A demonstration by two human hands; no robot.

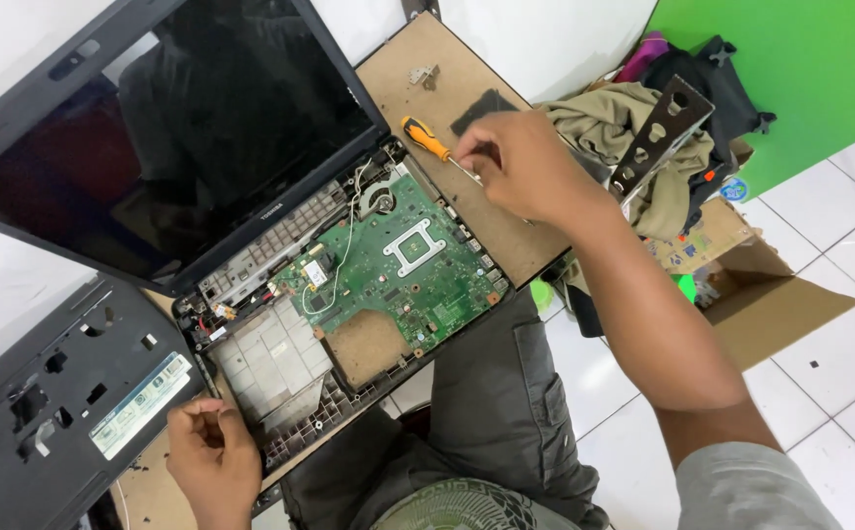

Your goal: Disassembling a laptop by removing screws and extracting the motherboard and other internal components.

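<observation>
An opened laptop lies on a brown board, its dark screen [182, 128] tilted back and its green circuit board [398, 270] bare. My right hand [520, 162] hovers over the board's right side with its fingertips on the shaft of an orange-and-black screwdriver [427, 140] lying there. My left hand [213, 461] rests at the laptop's near-left corner, fingers curled in; whether it pinches something small I cannot tell. A grey removed cover panel [50, 393] lies to the left of that hand.
The brown board [427, 69] holds a small metal hinge piece [423, 75] and a dark patch. To the right are a pile of cloth [623, 132], a perforated metal bracket [665, 128], an open cardboard box [771, 304] and a green wall. White floor tiles lie below.
</observation>
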